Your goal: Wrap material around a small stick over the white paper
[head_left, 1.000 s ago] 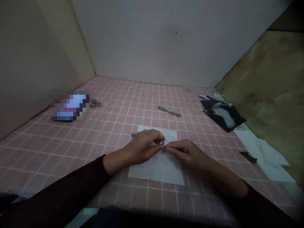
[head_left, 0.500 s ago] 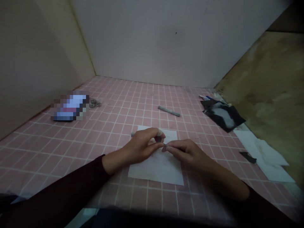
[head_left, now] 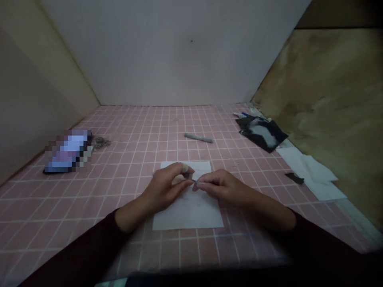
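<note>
Low in the middle of the frame, the two hands meet fingertip to fingertip over a white sheet of paper (head_left: 188,211) that lies flat on the pink tiled tabletop (head_left: 143,131). The left hand (head_left: 166,186) curls its forefinger over from above and presses its thumb in from below. The right hand (head_left: 221,187) keeps its fingers bunched tight and pointing left. Between them both pinch a small dark piece (head_left: 194,184), held just above the middle of the sheet. It is too small and dim to say what it is, and which hand bears most of it is unclear. Above the sheet, well apart from it, a grey stick (head_left: 198,138) lies on the tiles. At the upper right, against the wooden wall, a black pouch (head_left: 259,133) lies crumpled and flat with a pale patch on its face; whether anything is inside cannot be told. Below it sit loose white papers (head_left: 311,175), with a small dark scrap (head_left: 295,178) on their left edge. At the left lie a blurred-out object (head_left: 67,151) and, just beside it, a few small metal rings (head_left: 101,142).
</note>
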Demonstrator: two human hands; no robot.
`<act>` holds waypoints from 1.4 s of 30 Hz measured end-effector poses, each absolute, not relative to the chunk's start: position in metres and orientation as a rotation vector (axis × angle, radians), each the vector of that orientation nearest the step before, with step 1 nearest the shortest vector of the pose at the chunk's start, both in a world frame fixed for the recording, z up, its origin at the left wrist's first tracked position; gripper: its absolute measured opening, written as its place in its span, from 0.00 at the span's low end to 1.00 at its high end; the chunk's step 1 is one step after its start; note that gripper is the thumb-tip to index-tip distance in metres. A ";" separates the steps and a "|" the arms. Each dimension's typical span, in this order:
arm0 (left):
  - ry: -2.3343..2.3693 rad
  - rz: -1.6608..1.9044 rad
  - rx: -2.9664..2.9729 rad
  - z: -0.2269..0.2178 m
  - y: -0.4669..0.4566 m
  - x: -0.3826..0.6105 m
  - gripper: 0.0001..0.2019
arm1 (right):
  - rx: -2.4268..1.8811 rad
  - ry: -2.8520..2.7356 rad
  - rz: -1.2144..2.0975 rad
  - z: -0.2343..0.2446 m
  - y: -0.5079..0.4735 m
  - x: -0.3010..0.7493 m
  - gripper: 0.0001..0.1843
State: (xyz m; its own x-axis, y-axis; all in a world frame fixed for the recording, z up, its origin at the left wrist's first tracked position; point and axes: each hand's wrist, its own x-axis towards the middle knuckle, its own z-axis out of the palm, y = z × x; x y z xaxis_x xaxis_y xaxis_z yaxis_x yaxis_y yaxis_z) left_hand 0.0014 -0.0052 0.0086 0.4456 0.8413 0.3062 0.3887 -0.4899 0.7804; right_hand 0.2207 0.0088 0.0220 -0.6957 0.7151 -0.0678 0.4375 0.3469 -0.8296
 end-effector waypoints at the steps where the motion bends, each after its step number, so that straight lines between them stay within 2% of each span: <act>1: 1.031 0.916 1.948 0.008 -0.004 0.002 0.08 | -1.040 -2.349 1.072 0.020 0.008 0.221 0.16; 4: 1.002 0.894 1.561 0.008 -0.002 0.006 0.09 | -1.128 -2.444 0.541 0.014 0.002 0.220 0.14; 6: 0.991 0.901 1.443 0.008 -0.002 0.008 0.09 | -1.154 -2.462 0.473 0.012 -0.002 0.218 0.14; 8: 1.005 0.917 1.468 0.007 -0.004 0.007 0.09 | -1.140 -2.419 0.620 0.014 -0.002 0.216 0.13; 12: 1.065 0.936 1.830 0.004 -0.006 0.002 0.09 | -1.016 -2.217 1.394 0.019 0.006 0.218 0.16; 14: 1.078 0.936 1.941 0.004 -0.006 0.000 0.10 | -0.945 -2.152 1.585 0.020 0.009 0.220 0.18; 16: 1.065 0.917 1.848 0.003 -0.005 0.001 0.09 | -0.971 -2.220 1.350 0.019 0.009 0.222 0.15; 20: 1.017 0.887 1.493 0.003 -0.001 0.005 0.07 | -1.142 -2.452 0.499 0.018 0.000 0.221 0.12; 22: 1.012 0.903 1.424 0.003 0.000 0.006 0.07 | -1.174 -2.491 0.364 0.019 -0.003 0.220 0.12; 24: 1.007 0.922 1.419 0.004 0.000 0.008 0.07 | -1.169 -2.454 0.495 0.021 -0.003 0.219 0.11; 28: 1.024 1.033 1.590 0.006 -0.005 0.010 0.08 | -1.019 -2.236 1.332 0.024 0.006 0.220 0.13; 30: 1.030 1.075 1.650 0.007 -0.008 0.011 0.09 | -0.942 -2.162 1.541 0.025 0.010 0.222 0.15; 31: 1.035 1.075 1.641 0.008 -0.009 0.011 0.09 | -0.945 -2.175 1.484 0.024 0.011 0.222 0.15; 35: 1.059 0.975 1.472 0.009 -0.007 0.010 0.07 | -1.104 -2.367 0.718 0.021 0.005 0.224 0.12; 37: 1.053 0.963 1.408 0.008 -0.004 0.009 0.07 | -1.146 -2.425 0.501 0.021 0.000 0.223 0.13; 40: 1.044 0.987 1.378 0.006 -0.004 0.009 0.07 | -1.148 -2.409 0.578 0.022 -0.002 0.221 0.12; 42: 1.045 1.019 1.432 0.006 -0.005 0.009 0.07 | -1.111 -2.335 0.872 0.024 0.001 0.220 0.11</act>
State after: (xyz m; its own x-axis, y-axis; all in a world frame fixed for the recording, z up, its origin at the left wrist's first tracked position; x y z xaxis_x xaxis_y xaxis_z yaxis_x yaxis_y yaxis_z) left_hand 0.0088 -0.0050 0.0059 0.2581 0.9646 0.0536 0.0780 -0.0761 0.9940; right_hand 0.2198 0.0015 0.0235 -0.5982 0.7958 0.0944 0.5392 0.4868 -0.6872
